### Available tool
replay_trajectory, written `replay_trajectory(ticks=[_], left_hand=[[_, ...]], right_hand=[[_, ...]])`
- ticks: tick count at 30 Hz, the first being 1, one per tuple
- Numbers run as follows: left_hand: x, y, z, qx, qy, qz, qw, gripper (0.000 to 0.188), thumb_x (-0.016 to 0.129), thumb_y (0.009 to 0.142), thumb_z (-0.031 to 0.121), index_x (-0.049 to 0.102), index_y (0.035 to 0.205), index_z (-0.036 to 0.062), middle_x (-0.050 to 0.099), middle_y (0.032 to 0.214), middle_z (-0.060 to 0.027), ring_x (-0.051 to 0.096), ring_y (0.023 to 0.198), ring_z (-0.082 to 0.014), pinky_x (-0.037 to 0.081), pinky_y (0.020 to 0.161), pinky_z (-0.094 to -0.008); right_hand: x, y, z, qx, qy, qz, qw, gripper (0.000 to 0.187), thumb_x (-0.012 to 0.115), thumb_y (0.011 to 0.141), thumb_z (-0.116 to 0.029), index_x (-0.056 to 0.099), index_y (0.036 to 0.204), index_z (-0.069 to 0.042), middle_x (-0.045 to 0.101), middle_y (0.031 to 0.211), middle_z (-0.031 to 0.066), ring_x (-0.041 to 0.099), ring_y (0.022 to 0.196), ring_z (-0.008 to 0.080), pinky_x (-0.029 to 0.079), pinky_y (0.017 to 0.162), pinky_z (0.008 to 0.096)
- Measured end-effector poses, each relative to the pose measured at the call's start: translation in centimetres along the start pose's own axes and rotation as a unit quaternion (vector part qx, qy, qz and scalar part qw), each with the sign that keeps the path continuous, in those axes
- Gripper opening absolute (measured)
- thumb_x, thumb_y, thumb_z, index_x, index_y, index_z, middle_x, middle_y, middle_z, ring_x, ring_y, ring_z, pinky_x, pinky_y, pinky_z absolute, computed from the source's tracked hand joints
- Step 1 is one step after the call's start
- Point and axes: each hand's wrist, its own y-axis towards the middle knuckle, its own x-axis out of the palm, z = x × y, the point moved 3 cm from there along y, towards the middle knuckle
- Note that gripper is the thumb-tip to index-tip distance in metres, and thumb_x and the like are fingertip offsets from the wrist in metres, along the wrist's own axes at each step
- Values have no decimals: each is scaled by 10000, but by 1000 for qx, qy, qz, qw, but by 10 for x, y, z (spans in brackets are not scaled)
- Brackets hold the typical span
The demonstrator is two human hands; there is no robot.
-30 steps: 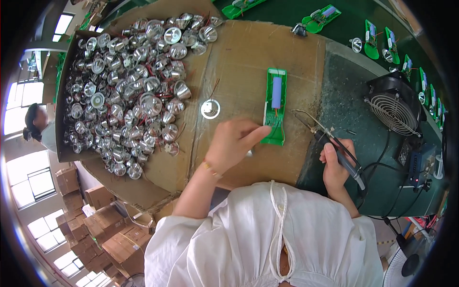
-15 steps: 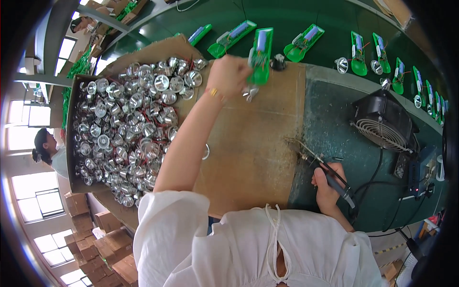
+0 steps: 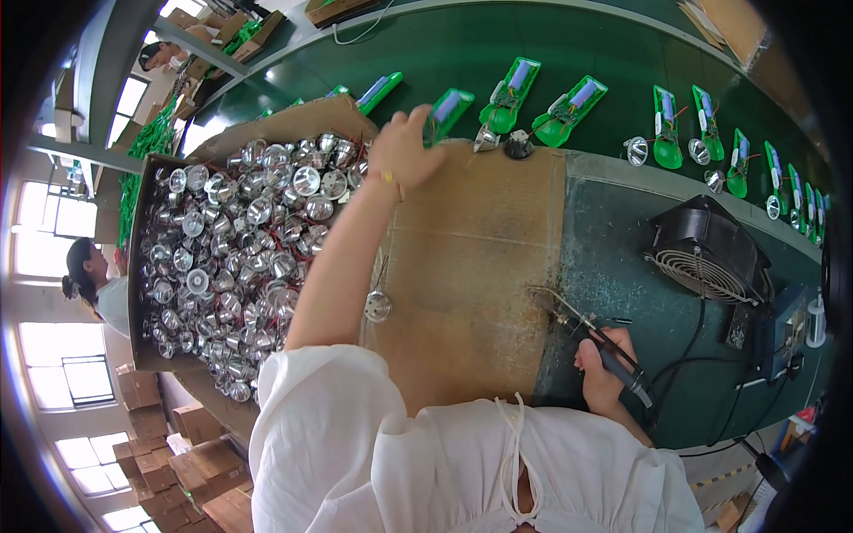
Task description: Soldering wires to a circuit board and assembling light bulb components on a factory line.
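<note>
At the far edge of the cardboard mat my left hand is closed on one end of a green plastic casing, which is blurred and carries a lilac cylindrical cell. Right of it, another green casing with a cell and circuit board lies beside a silver reflector and a dark round part. My right hand is wrapped round the dark handle of a soldering iron, its thin metal tip pointing up and left over the mat's right edge. A loose reflector with wires lies near my left forearm.
A cardboard box heaped with silver reflectors stands at left. More green casings line the far green surface. At right are a black fan, a blue powered unit and cables. Two people are at far left.
My left hand has let go of one green casing, now lying on the far surface, and moved left to another, which has shifted slightly nearer. My right hand keeps the soldering iron. The view has tilted slightly.
</note>
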Motion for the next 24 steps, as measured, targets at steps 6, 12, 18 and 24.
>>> replay_trajectory(ticks=[6, 12, 18, 24], left_hand=[[15, -172, 61, -76, -168, 46, 982, 650, 627, 716, 233, 350, 1293, 118, 413, 1196, -193, 541, 955, -386, 473, 763, -440], [-9, -230, 42, -132, -159, 161, 965, 402, 711, 709, 279, 557, 996, 45, 560, 946, -120, 570, 708, -280, 465, 643, -352], [4, -198, -21, -114, 98, 91, 984, 241, 622, 795, 297, 605, 833, 60, 605, 834, -104, 555, 798, -288, 460, 660, -390], [16, -226, -5, -167, -306, 14, 937, 164, 610, 815, 165, 597, 804, 1, 631, 668, -102, 603, 607, -220, 455, 566, -333]], right_hand=[[3, 2, -5, -5, 18, 22, 1000, 152, 614, 812, -70, 487, 861, -3, 542, 660, 55, 512, 531, 85, 431, 495, 219], [7, 0, -6, -20, 10, 26, 999, 159, 618, 817, -106, 504, 859, -3, 541, 638, 49, 497, 506, 81, 417, 477, 211], [14, -14, -12, -43, 8, 7, 999, 152, 629, 808, -82, 512, 869, -5, 549, 650, 49, 504, 522, 78, 421, 496, 204], [18, -32, -20, -52, -25, -32, 998, 170, 645, 799, -90, 520, 869, 2, 559, 654, 50, 532, 545, 85, 429, 506, 211]])
